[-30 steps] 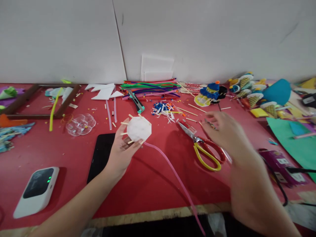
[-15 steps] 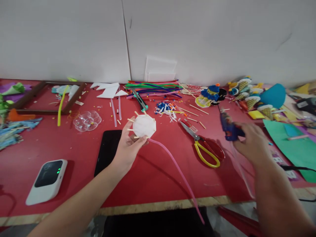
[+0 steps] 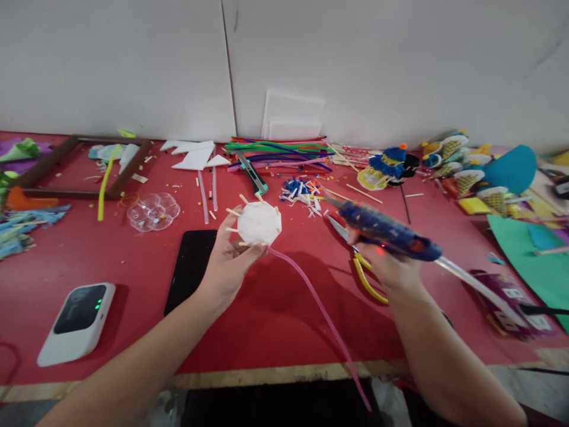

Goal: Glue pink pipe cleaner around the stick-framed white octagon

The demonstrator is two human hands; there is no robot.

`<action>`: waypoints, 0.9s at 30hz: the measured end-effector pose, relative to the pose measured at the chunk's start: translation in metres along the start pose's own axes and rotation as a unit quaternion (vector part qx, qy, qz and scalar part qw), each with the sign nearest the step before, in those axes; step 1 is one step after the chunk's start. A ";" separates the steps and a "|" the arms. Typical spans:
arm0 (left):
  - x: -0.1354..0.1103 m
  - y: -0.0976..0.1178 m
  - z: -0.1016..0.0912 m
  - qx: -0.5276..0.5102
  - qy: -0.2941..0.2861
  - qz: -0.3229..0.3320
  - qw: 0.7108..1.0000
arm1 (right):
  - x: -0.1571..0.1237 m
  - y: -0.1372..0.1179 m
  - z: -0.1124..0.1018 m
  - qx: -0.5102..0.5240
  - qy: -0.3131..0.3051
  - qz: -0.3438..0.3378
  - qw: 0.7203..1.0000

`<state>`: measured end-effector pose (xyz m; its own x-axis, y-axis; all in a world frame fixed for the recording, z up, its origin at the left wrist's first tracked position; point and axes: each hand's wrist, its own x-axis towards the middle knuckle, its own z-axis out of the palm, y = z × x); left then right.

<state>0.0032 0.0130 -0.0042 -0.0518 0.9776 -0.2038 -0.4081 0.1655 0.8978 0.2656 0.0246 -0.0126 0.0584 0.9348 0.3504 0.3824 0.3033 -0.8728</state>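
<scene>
My left hand [image 3: 233, 261] pinches a white many-sided disc [image 3: 259, 223] at its lower edge. Short pale sticks stand out around the disc's rim. From its lower edge a long pink pipe cleaner [image 3: 317, 302] trails down past the table's front edge. My right hand [image 3: 389, 264] is wrapped around a blue hot glue gun [image 3: 389, 230], whose nozzle points left toward the disc, apart from it. A clear glue stick [image 3: 480, 287] juts from the gun's back. Under the right hand lie scissors with yellow and red handles [image 3: 368, 281], partly hidden.
On the red table [image 3: 284, 332] lie a black phone [image 3: 189, 267], a white device with a screen [image 3: 77, 323], a clear flower-shaped tray [image 3: 153, 212] and a utility knife [image 3: 252, 174]. Coloured pipe cleaners [image 3: 280, 153] are heaped by the wall. Green paper [image 3: 528, 261] and small cone figures [image 3: 466, 178] are at right.
My right hand has brought the glue gun leftward from the right side, turning its nozzle toward the disc. My left hand holds the disc in nearly the same place.
</scene>
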 end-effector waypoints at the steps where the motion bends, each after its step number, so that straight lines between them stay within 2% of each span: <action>1: 0.000 0.000 0.000 0.000 0.001 -0.001 1.000 | -0.004 0.001 0.005 -0.003 -0.025 -0.018 1.000; 5: 0.000 0.001 0.002 0.000 0.015 0.000 1.000 | -0.011 -0.008 0.017 -0.037 -0.129 -0.163 0.977; 8: 0.000 0.001 0.002 0.014 0.024 0.004 1.000 | -0.010 -0.016 0.022 -0.060 -0.150 -0.210 0.964; 17: -0.001 0.000 0.004 0.006 0.014 0.009 1.000 | -0.016 -0.013 0.026 -0.106 -0.154 -0.186 0.965; 27: -0.001 -0.001 0.004 -0.002 0.006 0.018 1.000 | -0.015 -0.017 0.028 -0.111 -0.142 -0.204 0.962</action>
<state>0.0076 0.0127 -0.0037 -0.0782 0.9813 -0.1756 -0.4101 0.1289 0.9029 0.2326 0.0105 -0.0129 -0.3802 0.7684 0.5148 0.5098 0.6385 -0.5766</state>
